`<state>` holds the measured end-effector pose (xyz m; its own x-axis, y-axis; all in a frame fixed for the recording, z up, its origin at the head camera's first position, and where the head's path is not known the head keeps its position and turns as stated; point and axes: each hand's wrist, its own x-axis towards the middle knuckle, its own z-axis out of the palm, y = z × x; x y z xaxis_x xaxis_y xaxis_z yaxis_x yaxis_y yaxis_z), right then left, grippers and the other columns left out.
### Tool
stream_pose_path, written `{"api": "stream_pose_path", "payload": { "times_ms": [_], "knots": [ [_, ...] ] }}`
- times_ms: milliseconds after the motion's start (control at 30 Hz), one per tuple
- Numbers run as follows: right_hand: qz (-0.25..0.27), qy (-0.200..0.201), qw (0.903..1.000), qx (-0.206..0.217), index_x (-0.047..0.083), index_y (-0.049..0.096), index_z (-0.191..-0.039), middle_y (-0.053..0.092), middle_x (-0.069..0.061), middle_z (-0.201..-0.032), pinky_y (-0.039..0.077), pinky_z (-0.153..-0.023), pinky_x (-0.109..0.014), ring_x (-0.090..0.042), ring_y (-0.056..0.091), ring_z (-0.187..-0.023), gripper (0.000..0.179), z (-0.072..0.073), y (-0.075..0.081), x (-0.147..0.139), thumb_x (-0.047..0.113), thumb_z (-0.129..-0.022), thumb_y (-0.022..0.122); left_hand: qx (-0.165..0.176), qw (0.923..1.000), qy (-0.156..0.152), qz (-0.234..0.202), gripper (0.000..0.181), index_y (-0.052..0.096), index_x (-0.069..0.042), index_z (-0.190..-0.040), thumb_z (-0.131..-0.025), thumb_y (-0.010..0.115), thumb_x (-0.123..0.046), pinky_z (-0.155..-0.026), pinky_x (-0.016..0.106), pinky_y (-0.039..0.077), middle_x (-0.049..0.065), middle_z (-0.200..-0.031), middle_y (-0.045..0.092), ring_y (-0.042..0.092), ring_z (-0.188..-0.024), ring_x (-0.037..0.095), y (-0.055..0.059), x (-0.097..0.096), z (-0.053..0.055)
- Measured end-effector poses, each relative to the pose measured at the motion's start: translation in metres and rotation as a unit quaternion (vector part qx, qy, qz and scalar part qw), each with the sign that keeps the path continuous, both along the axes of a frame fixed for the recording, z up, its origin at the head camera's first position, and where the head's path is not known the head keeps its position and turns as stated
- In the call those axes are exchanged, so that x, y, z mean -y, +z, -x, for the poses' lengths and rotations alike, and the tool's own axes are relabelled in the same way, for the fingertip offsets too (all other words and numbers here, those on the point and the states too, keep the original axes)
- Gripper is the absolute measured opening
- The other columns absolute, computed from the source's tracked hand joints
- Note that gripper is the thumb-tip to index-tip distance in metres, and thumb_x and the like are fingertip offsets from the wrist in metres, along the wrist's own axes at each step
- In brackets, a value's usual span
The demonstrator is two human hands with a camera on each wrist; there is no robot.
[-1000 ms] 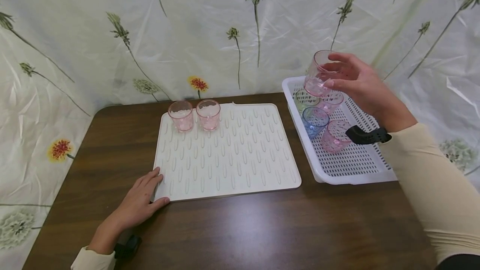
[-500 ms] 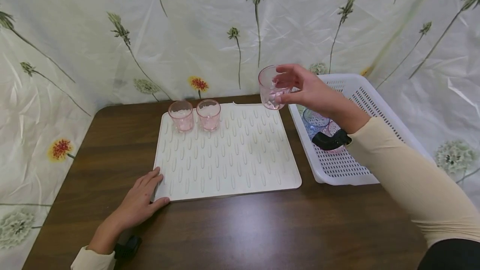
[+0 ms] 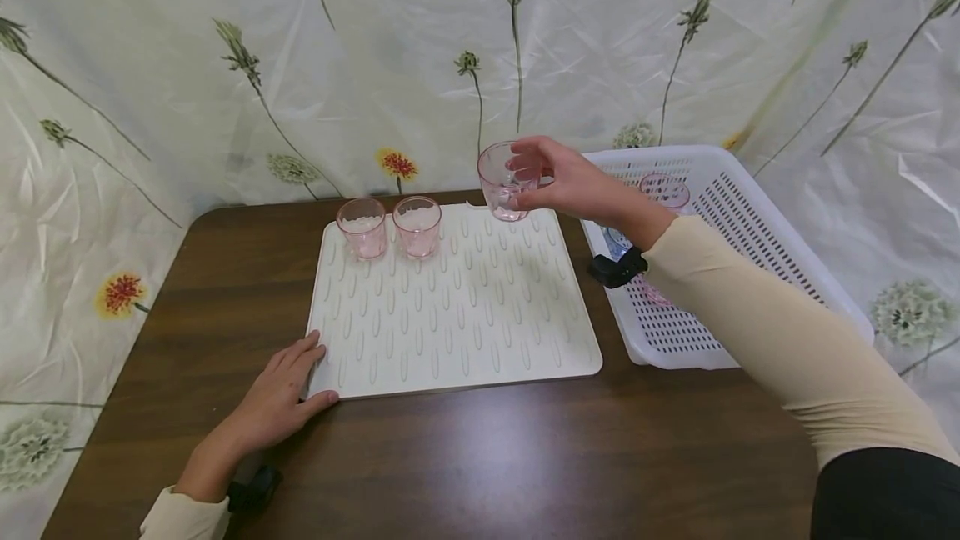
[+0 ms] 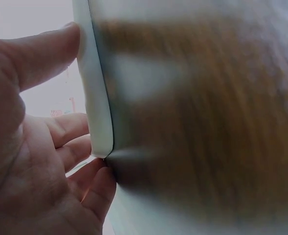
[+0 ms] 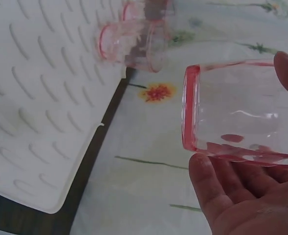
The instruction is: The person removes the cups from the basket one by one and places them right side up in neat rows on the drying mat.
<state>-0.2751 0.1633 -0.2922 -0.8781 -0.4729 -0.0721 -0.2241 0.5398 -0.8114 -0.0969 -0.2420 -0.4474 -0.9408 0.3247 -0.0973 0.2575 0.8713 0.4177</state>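
My right hand grips a clear pink-tinted drinking glass between thumb and fingers, above the far edge of the white drying mat. The glass is upright; the right wrist view shows its red-tinted rim. Two more pink glasses, a left one and a right one, stand side by side at the mat's far left. My left hand rests at the mat's near left corner, its thumb and fingertips touching the edges with fingers nearly straight.
At the right stands a white slotted plastic basket. A pink glass and a blue glass show in it, partly hidden by my right arm. A dark wooden table lies beneath. Behind it hangs a flower-patterned sheet.
My right hand has carried the pink glass leftward and down, from above the basket to over the mat's far edge. My left hand stays in place.
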Motion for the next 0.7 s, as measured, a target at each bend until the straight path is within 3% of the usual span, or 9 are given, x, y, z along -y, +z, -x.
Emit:
{"api": "stream_pose_path", "payload": {
  "times_ms": [300,700],
  "knots": [
    [0.017,-0.031,0.9986,0.040,0.007,0.028,-0.152,0.043,-0.014,-0.153,0.044,-0.110,-0.050,-0.032,0.047,-0.139,0.076,0.025,-0.033,0.018,0.016,-0.090,0.071,-0.008,1.0000,-0.002,-0.001,0.071,0.045,0.007,-0.141,-0.090,0.072,-0.033,-0.108,0.064,0.036,0.028,-0.155,0.035,0.037,-0.137,0.048,0.000,0.000,-0.001],
    [-0.013,-0.069,0.9948,0.074,0.008,0.029,-0.152,0.044,-0.012,-0.152,0.041,-0.113,-0.048,-0.029,0.043,-0.139,0.080,0.035,-0.079,0.035,0.020,-0.088,0.074,-0.008,1.0000,-0.001,-0.004,0.070,0.045,0.007,-0.141,-0.090,0.072,-0.033,-0.108,0.064,0.036,0.027,-0.155,0.035,0.036,-0.137,0.048,-0.002,0.000,0.000]
  ]
}}
